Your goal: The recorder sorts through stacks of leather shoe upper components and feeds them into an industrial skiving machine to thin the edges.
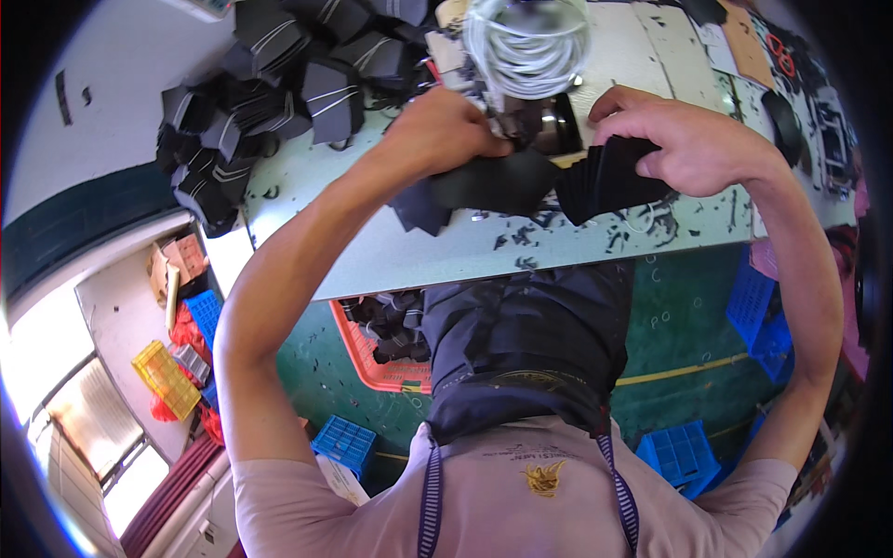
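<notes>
Both my arms reach forward over a pale worktable point(326, 251). My left hand point(442, 130) is closed at the edge of a flat black piece point(502, 183), with its thumb against the piece's top edge. My right hand point(693, 144) pinches a fanned stack of black pieces point(609, 183) between thumb and fingers. Directly beyond the pieces, between my hands, stands a small machine with a dark shiny cylindrical part point(558, 126). A coil of whitish glossy tubing or cord point(528, 51) sits above it. The tips of my left fingers are partly hidden.
Bundles of black pieces tied with pale bands point(332, 98) pile up at the far left. Dark scraps point(521, 242) litter the table's front. Below are a red basket point(350, 358) of black pieces and blue crates point(344, 442). Red-handled scissors point(781, 56) lie far right.
</notes>
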The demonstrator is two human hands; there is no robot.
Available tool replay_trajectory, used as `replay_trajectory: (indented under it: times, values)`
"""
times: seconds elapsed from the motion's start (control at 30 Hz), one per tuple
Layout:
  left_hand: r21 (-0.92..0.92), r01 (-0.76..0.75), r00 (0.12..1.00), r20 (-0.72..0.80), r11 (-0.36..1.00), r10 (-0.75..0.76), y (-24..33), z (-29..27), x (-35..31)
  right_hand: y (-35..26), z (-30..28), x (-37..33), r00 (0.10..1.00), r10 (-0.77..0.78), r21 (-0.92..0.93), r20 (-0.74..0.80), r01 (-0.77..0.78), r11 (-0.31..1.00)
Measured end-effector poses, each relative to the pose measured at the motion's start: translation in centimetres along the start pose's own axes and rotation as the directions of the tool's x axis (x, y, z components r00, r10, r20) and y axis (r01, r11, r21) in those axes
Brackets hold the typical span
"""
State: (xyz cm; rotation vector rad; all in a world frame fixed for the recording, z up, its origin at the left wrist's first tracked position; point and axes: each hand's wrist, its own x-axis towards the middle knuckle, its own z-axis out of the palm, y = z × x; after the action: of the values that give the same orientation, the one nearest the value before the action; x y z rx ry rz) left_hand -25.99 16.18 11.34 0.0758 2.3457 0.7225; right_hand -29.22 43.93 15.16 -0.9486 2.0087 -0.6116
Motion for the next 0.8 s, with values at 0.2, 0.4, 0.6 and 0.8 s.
replay_trajectory:
  times: [0.2, 0.4, 0.6, 0.8]
  values:
    - [-0.235, 0.034, 0.999, -0.002, 0.971, -0.036, -0.8, 1.1, -1.2, -0.3, 0.5, 1.4, 0.99, 0.104, -0.074, -0.093, -0.111, 0.991]
    - [-0.468, 0.32, 0.882, -0.171, 0.824, -0.44, -14.1, 4.9, -6.2, 2.8, -1.0, -2.8, 0.854, 0.259, 0.277, -0.452, -0.141, 0.95]
    - [-0.504, 0.456, 0.715, -0.284, 0.734, -0.639, -16.8, 10.7, -1.8, 4.9, 2.5, -1.2, 0.337, -0.083, -0.21, -0.938, -0.358, 0.91]
    - [-0.354, 0.514, 0.508, -0.609, 0.782, -0.609, -14.9, 11.6, 3.0, -5.5, 14.8, -0.2, 0.443, 0.137, 0.23, -0.886, 0.164, 0.959]
